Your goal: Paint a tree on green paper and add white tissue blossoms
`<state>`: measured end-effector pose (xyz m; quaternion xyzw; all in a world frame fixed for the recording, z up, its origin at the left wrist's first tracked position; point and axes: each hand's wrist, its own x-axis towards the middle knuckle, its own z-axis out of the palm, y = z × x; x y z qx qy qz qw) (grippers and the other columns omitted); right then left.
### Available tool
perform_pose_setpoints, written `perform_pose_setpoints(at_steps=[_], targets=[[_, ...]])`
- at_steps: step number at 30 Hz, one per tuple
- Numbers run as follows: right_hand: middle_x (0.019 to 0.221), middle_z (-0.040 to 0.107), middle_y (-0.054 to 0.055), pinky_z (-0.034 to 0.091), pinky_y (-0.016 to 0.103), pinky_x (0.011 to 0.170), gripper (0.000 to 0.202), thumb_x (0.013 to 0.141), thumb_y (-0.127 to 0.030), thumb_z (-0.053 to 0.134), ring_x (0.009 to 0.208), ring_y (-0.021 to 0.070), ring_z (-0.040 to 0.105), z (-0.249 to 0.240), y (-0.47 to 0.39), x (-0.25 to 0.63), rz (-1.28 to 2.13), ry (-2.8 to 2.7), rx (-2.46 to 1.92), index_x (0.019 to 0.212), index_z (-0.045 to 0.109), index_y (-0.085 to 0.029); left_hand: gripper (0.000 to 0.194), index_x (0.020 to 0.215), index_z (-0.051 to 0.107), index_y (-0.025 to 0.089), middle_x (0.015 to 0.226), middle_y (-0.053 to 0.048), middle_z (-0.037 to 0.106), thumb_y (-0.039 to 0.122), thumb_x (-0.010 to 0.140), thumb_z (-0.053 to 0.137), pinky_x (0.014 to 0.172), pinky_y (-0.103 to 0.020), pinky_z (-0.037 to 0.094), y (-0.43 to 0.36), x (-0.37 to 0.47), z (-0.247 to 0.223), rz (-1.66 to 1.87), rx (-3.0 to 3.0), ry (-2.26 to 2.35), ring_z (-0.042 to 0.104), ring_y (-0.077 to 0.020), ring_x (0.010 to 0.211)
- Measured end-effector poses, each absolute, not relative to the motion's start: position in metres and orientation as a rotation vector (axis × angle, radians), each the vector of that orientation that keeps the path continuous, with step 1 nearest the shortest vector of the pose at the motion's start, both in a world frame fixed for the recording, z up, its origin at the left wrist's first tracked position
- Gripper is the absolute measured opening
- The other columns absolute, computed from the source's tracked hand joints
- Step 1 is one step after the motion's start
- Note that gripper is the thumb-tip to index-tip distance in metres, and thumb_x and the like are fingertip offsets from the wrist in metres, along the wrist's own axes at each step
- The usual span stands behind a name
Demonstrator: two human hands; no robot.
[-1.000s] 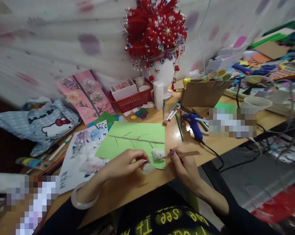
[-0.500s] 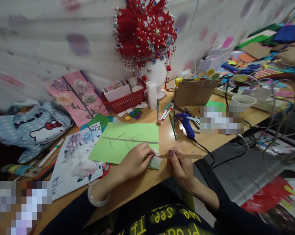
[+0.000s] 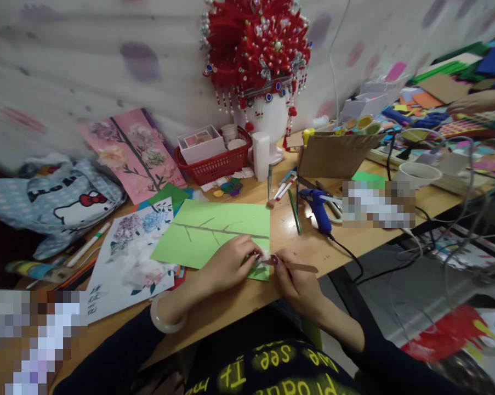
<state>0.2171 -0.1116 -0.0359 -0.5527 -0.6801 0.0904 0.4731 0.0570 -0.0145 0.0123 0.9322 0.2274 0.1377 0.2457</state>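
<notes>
Tissue [image 3: 265, 256] the left hand [image 3: 232, 260] pinched over the green card [image 3: 216, 214] just met the right hand's [image 3: 298, 282] gripped stick [image 3: 307, 268], uniting their work.

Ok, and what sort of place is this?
Likely a craft room or workshop: a blue glue gun lies on the table, coloured sheets are piled at the right, and a beaded red headdress sits on a white head form.

Left fingers [image 3: 245, 246] beside right fingers [image 3: 284, 277]
</notes>
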Motion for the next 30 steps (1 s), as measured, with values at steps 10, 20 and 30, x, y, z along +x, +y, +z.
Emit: perform_pose_setpoints(at_steps=[10, 20, 30], targets=[[0.064, 0.055, 0.0, 0.039, 0.025, 0.056, 0.024, 0.096, -0.022, 0.035, 0.058, 0.0141, 0.053, -0.038, -0.109, 0.215, 0.199, -1.695, -1.456, 0.077, 0.051, -0.02, 0.055, 0.131, 0.041, 0.019, 0.129, -0.014, 0.05, 0.03, 0.081, 0.061, 0.102, -0.045, 0.038, -0.016, 0.024, 0.006, 0.367, 2.597, 0.754, 0.044, -0.0279, 0.122], [0.071, 0.06, 0.003, 0.041, 0.027, 0.061, 0.022, 0.096, -0.023, 0.035, 0.065, 0.0164, 0.057, -0.037, -0.105, 0.213, 0.186, -1.705, -1.539, 0.085, 0.054, -0.02, 0.068, 0.139, 0.037, 0.014, 0.147, -0.018, 0.038, 0.051, 0.086, 0.056, 0.11, -0.046, 0.025, -0.009, 0.012, -0.003, 0.091, 2.758, 0.784, 0.033, -0.0314, 0.135], [0.069, 0.059, 0.002, 0.04, 0.026, 0.058, 0.021, 0.096, -0.024, 0.035, 0.061, 0.0155, 0.056, -0.034, -0.101, 0.211, 0.155, -1.705, -1.56, 0.086, 0.052, -0.02, 0.064, 0.138, 0.041, 0.012, 0.149, -0.018, 0.035, 0.052, 0.089, 0.05, 0.11, -0.045, 0.025, -0.014, 0.014, 0.003, -0.078, 2.86, 0.818, 0.033, -0.0317, 0.136]])
